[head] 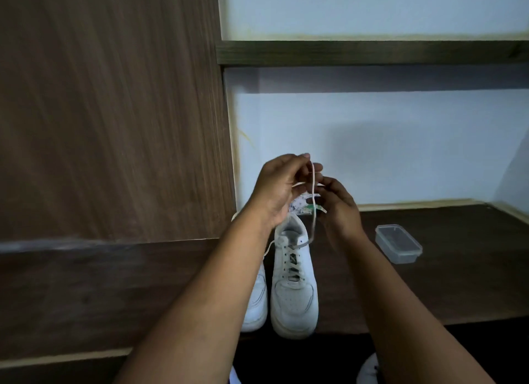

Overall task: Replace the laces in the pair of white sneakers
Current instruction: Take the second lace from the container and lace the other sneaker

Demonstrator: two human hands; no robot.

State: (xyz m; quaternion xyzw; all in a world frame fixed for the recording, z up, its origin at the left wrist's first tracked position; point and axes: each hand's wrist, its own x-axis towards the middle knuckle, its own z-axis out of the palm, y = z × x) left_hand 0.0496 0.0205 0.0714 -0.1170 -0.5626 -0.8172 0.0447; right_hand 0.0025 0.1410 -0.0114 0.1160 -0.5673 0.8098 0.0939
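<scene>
Dark wood counter [429,283] carries our white sneakers [293,286] side by side. Our left hand [279,189] and right hand [339,209] each pinch the white lace [314,200] above the right-hand sneaker's collar; we should draw evenly, keeping it flat and untwisted.

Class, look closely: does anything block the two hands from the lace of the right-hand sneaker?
Nothing visible does: the left hand and right hand already hold the lace above the sneaker.
</scene>
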